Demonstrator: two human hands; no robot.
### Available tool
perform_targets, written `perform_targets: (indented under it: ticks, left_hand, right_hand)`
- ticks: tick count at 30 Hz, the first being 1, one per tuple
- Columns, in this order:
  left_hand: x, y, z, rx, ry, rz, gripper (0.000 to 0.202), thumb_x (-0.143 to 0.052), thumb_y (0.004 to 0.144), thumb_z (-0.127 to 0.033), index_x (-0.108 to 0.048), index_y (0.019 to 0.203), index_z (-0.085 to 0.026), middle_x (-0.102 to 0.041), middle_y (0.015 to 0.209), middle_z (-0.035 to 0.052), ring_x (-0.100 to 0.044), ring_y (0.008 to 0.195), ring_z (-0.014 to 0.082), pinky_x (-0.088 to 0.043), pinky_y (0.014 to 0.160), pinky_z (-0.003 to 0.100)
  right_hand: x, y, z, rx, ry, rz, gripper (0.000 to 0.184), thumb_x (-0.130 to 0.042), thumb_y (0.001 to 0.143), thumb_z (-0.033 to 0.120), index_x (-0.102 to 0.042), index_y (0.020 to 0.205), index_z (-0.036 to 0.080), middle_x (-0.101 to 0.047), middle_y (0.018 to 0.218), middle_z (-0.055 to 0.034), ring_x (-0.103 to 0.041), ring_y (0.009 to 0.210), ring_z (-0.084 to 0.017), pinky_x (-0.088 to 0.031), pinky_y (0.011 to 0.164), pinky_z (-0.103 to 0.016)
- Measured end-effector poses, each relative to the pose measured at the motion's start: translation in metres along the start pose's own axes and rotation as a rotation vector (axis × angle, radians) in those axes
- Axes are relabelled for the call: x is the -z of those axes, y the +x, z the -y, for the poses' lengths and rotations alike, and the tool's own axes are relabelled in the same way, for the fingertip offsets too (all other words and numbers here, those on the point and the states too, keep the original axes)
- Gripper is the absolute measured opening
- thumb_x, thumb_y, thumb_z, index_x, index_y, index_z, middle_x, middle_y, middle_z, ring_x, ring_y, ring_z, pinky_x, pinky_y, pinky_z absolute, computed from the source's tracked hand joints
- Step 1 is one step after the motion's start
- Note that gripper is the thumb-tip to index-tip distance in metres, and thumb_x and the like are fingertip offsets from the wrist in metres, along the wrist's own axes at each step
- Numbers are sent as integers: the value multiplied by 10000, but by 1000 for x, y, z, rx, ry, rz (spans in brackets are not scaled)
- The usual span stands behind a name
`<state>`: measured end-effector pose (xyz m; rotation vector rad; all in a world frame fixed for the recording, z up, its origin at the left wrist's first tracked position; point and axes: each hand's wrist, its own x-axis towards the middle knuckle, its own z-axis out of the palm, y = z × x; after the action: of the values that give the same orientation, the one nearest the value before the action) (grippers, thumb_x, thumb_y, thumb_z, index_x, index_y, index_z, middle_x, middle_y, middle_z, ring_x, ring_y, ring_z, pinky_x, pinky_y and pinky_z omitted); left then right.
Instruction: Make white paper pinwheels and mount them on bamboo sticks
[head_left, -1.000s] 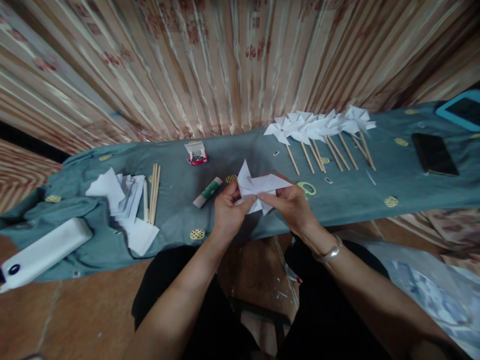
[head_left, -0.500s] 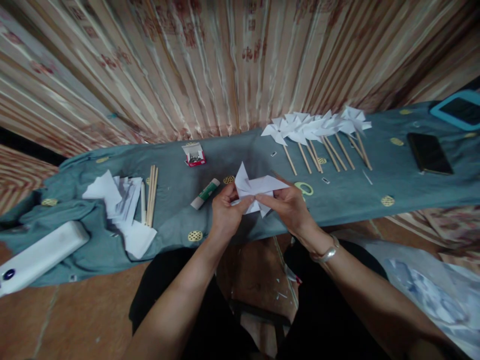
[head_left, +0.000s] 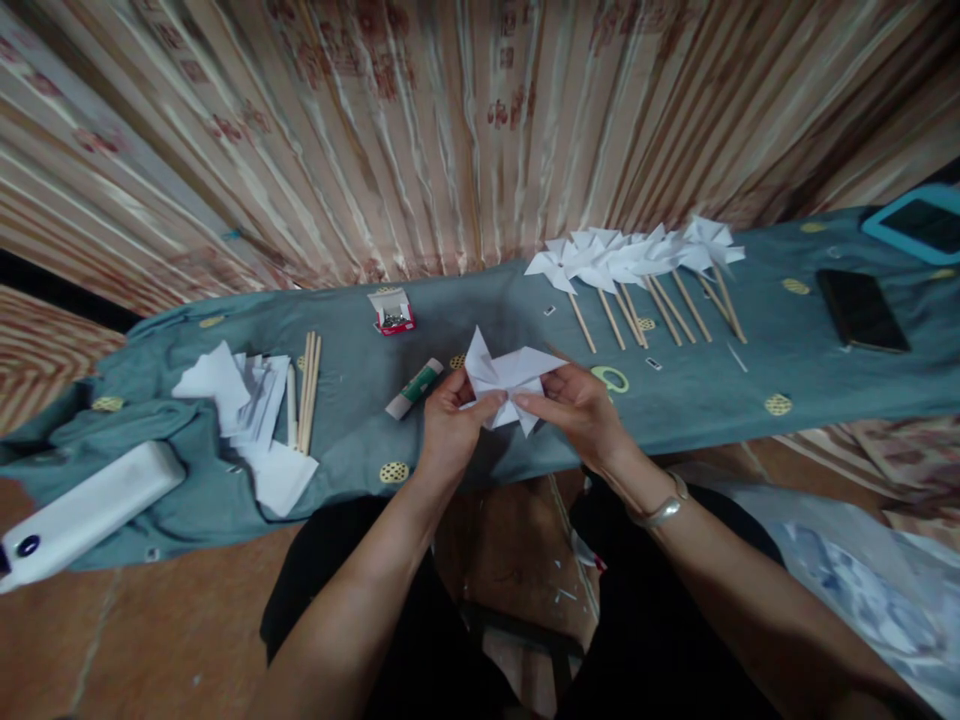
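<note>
A white paper pinwheel (head_left: 513,368) with pointed, folded blades is held over the table's near edge between both hands. My left hand (head_left: 457,415) is closed on its left side, thumb on the paper near the middle. From the right, my right hand (head_left: 581,408) pinches it, with the thumb also near the centre; the fingers behind the paper are partly hidden. Left of my left hand lies a green and white glue stick (head_left: 415,388). Farther back stands an open red and white box (head_left: 392,312) of small metal pins.
Several white pinwheels on sticks (head_left: 630,258) lie at the back right. To the left are loose wooden sticks (head_left: 308,392) and cut white paper (head_left: 259,400). A white device (head_left: 97,510), a green ring (head_left: 611,379), a dark phone (head_left: 862,309) and a blue-framed tablet (head_left: 919,232) also rest there.
The pinwheel has tilted slightly in my hands, and its left blade leans more to the left. My right thumb has shifted a little on the paper. The view has moved slightly.
</note>
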<state>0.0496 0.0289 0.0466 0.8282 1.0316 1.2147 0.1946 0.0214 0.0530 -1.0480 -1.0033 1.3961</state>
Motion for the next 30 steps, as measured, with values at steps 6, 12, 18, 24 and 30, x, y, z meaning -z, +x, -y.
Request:
perform_targets:
  ticks: [6,12,18,24,30]
  left_hand:
    - [3,2,-1,-10,-57,-5,368,-815,544,-181,-700,894,-160,-754,836,13,-672,745,165,-524,747,293]
    - [5,1,0,10,-32,29,352,-812,556,-193,-702,889,-161,-751,832,21,-670,720,168,-520,702,285]
    - [7,1,-1,-1,-39,28,344,-808,565,-199,-698,890,-161,-751,843,20,-670,726,162,-523,718,284]
    - [9,3,-2,-32,-21,-26,325,-800,556,-190,-697,863,-160,-746,807,14,-668,709,164,-520,697,278]
    - [22,10,-18,-95,-28,-108,256,-795,554,-176,-699,791,-169,-734,743,-12,-643,646,134,-501,653,252]
  right_hand:
    - [6,0,-3,-54,13,-22,434,-871,591,358,-661,935,200,-752,858,-42,-693,784,-202,-560,763,-358]
    - [-4,1,-8,-62,63,-26,458,-874,576,343,-681,968,206,-766,953,-50,-704,908,-239,-546,873,-396]
    - [-13,6,-13,-11,43,-54,391,-851,600,333,-699,939,213,-771,933,-33,-711,890,-248,-555,861,-404]
    - [-21,7,-14,21,21,-54,407,-855,599,347,-684,946,219,-764,974,-42,-706,898,-240,-555,862,-395]
    - [-19,13,-16,57,7,-116,274,-720,771,449,-694,934,231,-748,924,-34,-689,850,-200,-540,826,-355]
